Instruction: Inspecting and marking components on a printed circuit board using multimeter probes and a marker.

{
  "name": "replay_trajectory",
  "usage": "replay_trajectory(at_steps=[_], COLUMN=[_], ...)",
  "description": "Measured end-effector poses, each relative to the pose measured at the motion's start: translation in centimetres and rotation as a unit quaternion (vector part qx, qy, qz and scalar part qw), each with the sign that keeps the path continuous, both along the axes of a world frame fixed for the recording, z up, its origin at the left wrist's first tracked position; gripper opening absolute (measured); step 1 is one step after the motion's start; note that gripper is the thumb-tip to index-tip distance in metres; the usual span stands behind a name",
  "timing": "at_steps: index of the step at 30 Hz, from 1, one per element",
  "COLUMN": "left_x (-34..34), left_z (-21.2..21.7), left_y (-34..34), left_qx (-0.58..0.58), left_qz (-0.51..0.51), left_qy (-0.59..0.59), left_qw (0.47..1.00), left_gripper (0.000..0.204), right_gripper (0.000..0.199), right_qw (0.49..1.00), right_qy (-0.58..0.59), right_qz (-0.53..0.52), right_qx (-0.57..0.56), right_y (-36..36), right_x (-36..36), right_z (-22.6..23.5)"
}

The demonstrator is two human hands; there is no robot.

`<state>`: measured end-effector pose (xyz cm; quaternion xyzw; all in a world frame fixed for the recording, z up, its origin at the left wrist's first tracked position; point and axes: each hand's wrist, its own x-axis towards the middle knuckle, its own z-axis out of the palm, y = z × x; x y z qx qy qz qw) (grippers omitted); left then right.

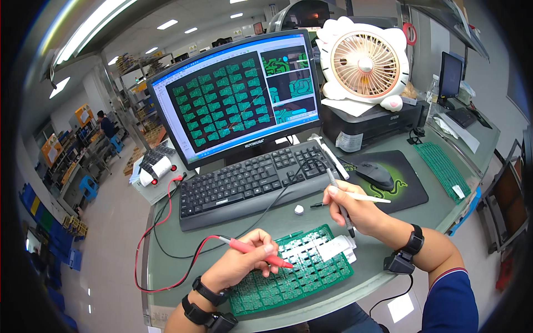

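Probe (281, 262) (red) points right, long axis slightly aslant.

Bright ceiling lights (94, 29), dark fisheye edges

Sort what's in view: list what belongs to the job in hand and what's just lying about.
Likely part of the job:
red probe, in the left hand
grey pen-shaped tool and pale stick, in the right hand
green circuit-board panel
monitor showing a green grid

Apparently just lying about:
white fan
printer
clear bottle
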<state>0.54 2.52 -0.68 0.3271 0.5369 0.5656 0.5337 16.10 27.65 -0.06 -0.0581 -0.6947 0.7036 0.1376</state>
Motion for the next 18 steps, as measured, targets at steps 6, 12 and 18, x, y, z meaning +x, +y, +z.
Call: replay_trajectory(at_steps=[6, 12, 18], left_x=[-0.4, -0.9, 0.5], left_z=[-0.2, -0.3, 0.9], left_y=[0.2, 0.4, 0.3], left_qx=[0.047, 0.055, 0.009], left_qz=[0.013, 0.001, 0.024], left_qy=[0.008, -0.014, 0.010], left_qw=[0.999, 0.998, 1.000], left_gripper=[0.054, 0.047, 0.020], right_gripper=[0.035, 0.033, 0.035], right_qw=[0.997, 0.977, 0.972], right_qy=[-0.030, -0.054, -0.092], right_qz=[0.045, 0.199, 0.211], right_qx=[0.057, -0.055, 0.043], right_y=[-0.6, 0.0, 0.7], right_x=[0.4, 0.2, 2.2], right_z=[2.3, 2.8, 1.0])
